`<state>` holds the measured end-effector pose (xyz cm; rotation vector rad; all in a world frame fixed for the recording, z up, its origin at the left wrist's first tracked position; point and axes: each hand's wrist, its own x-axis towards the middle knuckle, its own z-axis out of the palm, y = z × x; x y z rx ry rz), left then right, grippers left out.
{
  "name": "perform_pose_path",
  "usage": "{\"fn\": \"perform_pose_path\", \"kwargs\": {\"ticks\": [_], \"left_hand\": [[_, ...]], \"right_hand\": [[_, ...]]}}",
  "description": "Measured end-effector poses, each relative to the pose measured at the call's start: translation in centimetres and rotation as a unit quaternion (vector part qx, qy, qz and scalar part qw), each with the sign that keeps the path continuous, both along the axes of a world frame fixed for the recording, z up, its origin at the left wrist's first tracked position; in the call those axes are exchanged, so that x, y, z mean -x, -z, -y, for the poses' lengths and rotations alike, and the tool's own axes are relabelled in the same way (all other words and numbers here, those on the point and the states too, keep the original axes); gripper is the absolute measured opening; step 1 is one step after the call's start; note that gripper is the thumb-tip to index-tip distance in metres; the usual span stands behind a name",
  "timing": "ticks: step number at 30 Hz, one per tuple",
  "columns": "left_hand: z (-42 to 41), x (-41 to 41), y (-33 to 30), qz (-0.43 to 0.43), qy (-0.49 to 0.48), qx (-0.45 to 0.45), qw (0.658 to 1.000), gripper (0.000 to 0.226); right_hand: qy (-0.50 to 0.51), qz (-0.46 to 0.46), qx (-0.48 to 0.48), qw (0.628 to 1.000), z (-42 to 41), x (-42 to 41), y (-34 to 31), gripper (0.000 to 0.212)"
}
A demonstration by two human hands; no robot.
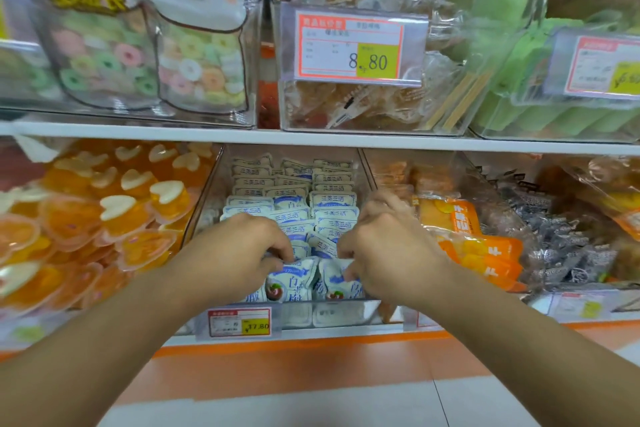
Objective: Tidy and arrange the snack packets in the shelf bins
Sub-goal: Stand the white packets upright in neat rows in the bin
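Both hands reach into the clear bin point(207, 184): left hand point(239, 246) and right hand point(388, 246) each pinching a white-and-blue snack packet point(294, 281)

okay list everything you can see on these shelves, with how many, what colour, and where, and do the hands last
White-blue packets: many, middle lower bin.
Orange heart jellies: many, lower left.
Orange packets: several, right of middle bin.
Dark packets: many, lower right.
Ring-candy bags: two, pastel, upper left.
Brown snacks: many, upper middle.
Green packets: several, upper right.
Price tags: four, orange-yellow.
Left hand: pinching a front packet.
Right hand: pinching another.
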<state>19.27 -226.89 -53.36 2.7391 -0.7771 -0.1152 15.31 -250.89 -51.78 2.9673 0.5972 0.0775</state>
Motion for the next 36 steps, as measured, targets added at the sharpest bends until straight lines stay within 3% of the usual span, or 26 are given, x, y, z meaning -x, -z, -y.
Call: {"fn": "perform_pose_path", "kwargs": {"ticks": [3, 6, 13, 19, 20, 26, 31, 34, 36], "left_hand": [[-0.1, -0.1, 0.4, -0.025, -0.005, 0.018, 1.0, 0.011], [-0.5, -0.1, 0.3, -0.028, -0.013, 0.039, 0.999, 0.018], [-0.4, -0.1, 0.1, 0.006, -0.024, 0.057, 0.998, 0.035], [-0.1, -0.1, 0.7, -0.003, -0.014, 0.038, 0.999, 0.034], [0.0, -0.1, 0.7, -0.006, -0.017, 0.038, 0.999, 0.032], [0.1, -0.1, 0.5, -0.007, -0.034, 0.05, 0.998, 0.027], [-0.2, 0.2, 0.1, -0.002, -0.035, 0.041, 0.999, 0.023], [-0.4, 0.2, -0.2, 0.007, -0.03, 0.018, 0.999, 0.026], [-0.6, 0.2, -0.4, 0.013, -0.028, 0.003, 1.0, 0.03]], "right_hand": [[0.012, -0.043, -0.007, 0.999, -0.1, 0.0, 0.0, 0.029], [0.03, 0.002, -0.062, 0.998, 0.4, -1.0, -0.2, 0.04], [0.085, -0.033, -0.025, 0.996, -2.0, -2.8, 0.0, 0.029], [0.102, -0.044, -0.104, 0.988, -1.7, -3.1, -0.6, 0.003], [0.094, -0.039, -0.11, 0.989, -1.6, -3.1, -0.9, 0.008], [0.028, 0.036, 0.014, 0.999, -1.1, -3.3, -2.6, 0.016], [0.008, -0.018, 0.092, 0.996, -1.5, -2.6, -1.3, 0.011], [0.021, -0.033, 0.078, 0.996, -1.3, -3.0, -1.4, 0.012], [0.039, -0.04, 0.017, 0.998, -1.4, -3.3, -1.6, 0.013]]}}
